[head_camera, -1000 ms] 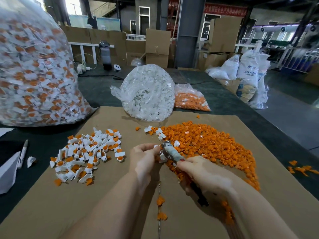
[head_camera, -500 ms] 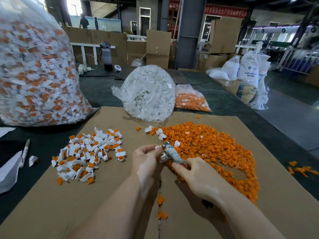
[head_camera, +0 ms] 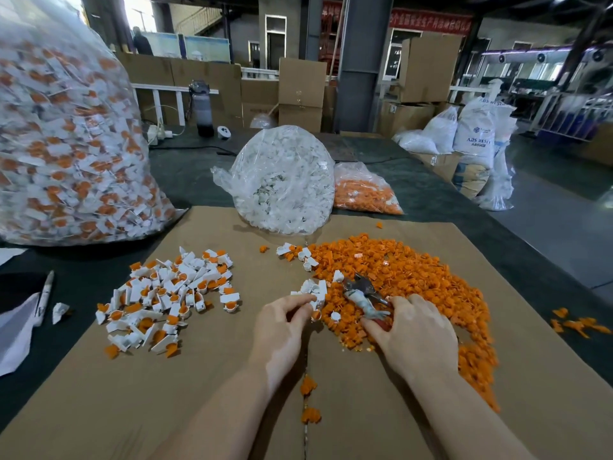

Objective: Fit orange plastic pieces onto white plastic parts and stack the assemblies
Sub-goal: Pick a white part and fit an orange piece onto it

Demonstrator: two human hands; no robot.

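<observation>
I see the left hand point(head_camera: 282, 322) pinching a white part point(head_camera: 315, 295) between thumb and fingertips at the near left edge of the orange pile point(head_camera: 404, 287), where a few more loose white parts lie. The right hand point(head_camera: 414, 330) rests palm down on the pile, its fingers curled around the red handle of a pair of pliers point(head_camera: 365, 295) whose taped metal head points up and left toward the white part. To the left, well apart from the hands, sits a heap of finished assemblies point(head_camera: 169, 300), white with orange inserts. All of it lies on a brown cardboard sheet point(head_camera: 132, 393) spread over a dark table point(head_camera: 199, 180). Behind the sheet I make out 3 clear bags: a small one of white parts point(head_camera: 282, 184), a flatter one of orange pieces point(head_camera: 365, 194) just beside it, and a very large one of assemblies point(head_camera: 66, 144) at far left. A pen point(head_camera: 44, 297) and white paper point(head_camera: 13, 330) lie at the left edge. Beyond are cardboard boxes point(head_camera: 300, 88), a grey pillar point(head_camera: 360, 61) and white sacks point(head_camera: 477, 134) on a workshop floor. Compared with 0.5 s ago, the right hand has dropped lower onto the pile and the pliers now lie flatter, while the left hand has kept its pinch in nearly the same spot.
</observation>
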